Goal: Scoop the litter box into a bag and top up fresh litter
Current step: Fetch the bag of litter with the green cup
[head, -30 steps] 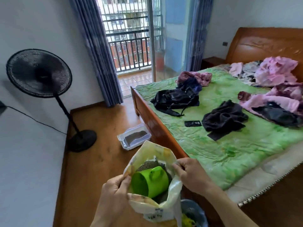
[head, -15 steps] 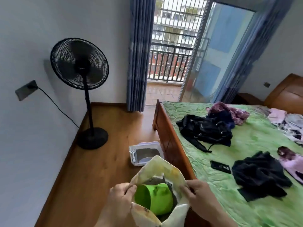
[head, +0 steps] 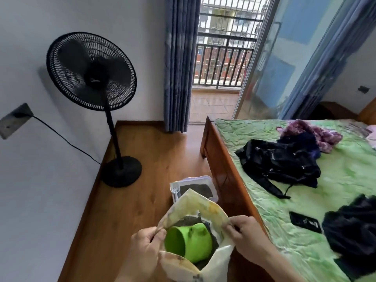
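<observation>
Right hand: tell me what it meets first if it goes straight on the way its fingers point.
The right hand pinches the bag rim, fingers pointing left across the mouth. Going on, it would probably first meet the green cup inside, though depth is unclear.

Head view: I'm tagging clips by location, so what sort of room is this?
Most likely a home bedroom: a wooden-framed bed with a green quilt strewn with clothes, a black pedestal fan, and blue curtains beside a balcony door.

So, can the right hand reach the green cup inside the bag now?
Probably yes. The green cup lies uncovered in the open bag, near the right hand. But that hand pinches the bag's edge, as the left hand does, so it must let go first.
</observation>
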`<action>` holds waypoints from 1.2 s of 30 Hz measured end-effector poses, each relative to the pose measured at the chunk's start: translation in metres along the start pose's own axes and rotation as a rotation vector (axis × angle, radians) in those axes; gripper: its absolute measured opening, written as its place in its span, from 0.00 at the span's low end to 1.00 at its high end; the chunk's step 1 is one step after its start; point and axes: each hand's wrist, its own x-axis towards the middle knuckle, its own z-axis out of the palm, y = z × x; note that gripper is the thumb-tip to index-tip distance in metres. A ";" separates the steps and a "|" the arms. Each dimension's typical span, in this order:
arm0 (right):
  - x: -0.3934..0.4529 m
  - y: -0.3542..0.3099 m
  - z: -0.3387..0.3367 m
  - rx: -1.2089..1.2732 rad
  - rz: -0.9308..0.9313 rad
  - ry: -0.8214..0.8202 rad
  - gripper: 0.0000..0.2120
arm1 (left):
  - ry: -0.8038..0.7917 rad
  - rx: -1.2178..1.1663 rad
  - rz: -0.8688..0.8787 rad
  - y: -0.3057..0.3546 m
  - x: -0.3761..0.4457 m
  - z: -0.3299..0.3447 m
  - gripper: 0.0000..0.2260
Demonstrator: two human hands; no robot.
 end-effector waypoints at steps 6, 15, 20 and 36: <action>0.108 0.025 0.004 0.063 -0.063 -0.145 0.20 | 0.096 0.081 -0.104 0.016 0.075 0.009 0.15; 0.256 0.020 -0.020 0.002 -0.250 -0.129 0.20 | 0.326 0.134 -0.118 0.062 0.164 0.014 0.16; 0.320 0.023 -0.006 0.012 -0.217 -0.189 0.19 | 0.339 0.055 -0.189 0.064 0.227 0.006 0.16; 0.516 0.047 0.106 -0.292 0.057 -0.347 0.19 | 0.242 0.071 -0.375 -0.058 0.457 0.013 0.16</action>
